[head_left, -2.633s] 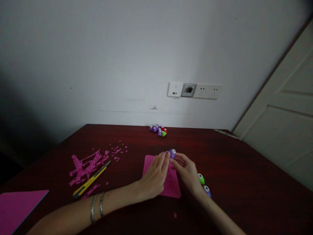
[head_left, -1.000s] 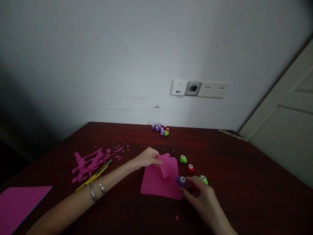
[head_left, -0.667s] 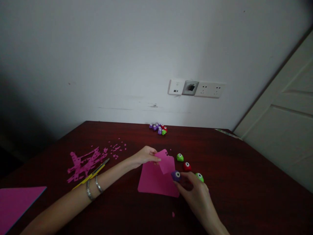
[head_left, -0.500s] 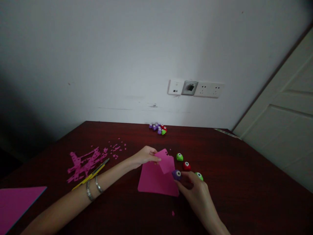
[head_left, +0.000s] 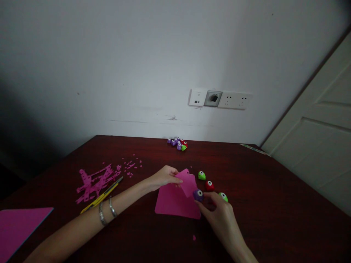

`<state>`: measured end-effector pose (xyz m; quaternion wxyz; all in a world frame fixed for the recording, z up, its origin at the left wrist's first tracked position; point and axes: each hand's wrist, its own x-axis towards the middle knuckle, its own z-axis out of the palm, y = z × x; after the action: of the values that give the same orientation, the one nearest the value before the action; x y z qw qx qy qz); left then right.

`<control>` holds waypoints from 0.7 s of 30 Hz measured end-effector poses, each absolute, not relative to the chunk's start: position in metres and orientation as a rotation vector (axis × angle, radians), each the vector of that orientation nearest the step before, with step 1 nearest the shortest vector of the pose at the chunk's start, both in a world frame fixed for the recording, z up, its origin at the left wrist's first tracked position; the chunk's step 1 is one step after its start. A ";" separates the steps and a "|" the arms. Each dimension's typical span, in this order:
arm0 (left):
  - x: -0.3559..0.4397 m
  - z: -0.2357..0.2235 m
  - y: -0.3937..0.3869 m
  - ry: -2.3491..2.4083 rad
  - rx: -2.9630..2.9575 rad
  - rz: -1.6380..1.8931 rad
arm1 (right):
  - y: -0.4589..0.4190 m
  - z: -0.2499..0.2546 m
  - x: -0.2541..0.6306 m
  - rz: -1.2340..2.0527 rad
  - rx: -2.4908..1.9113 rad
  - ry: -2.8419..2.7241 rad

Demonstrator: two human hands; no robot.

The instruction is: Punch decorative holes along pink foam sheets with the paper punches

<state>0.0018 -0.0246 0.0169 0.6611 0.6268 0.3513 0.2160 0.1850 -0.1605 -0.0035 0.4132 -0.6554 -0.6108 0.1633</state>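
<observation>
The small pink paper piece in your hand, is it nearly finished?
Some cutting looks done: tiny pink paper bits lie scattered near holey pink paper scraps. In hand now: the left hand holds the small pink paper piece, notched at its far edge, and the right hand pinches a round purple plastic punch. Most of the piece looks whole, so probably more punching is left; how much, I can't tell.

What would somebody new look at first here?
Probably the bright pink paper sheet on the dark red-brown table, with the left hand holding a smaller pink paper piece above it. Next, the round purple punch with an eye-like top in the right hand, at the sheet's right edge.
</observation>
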 end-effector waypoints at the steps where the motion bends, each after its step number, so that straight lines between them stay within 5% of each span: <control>1: 0.002 0.017 -0.025 0.795 1.412 0.486 | -0.161 -0.004 0.185 0.405 -1.650 -1.548; 21: 0.001 0.019 -0.028 0.741 1.547 0.316 | -0.168 -0.008 0.169 0.196 -1.597 -1.867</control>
<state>0.0005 -0.0280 0.0188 0.6432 0.6792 0.3252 0.1387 0.1688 -0.1681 -0.0079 0.3321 -0.6112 -0.7145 0.0748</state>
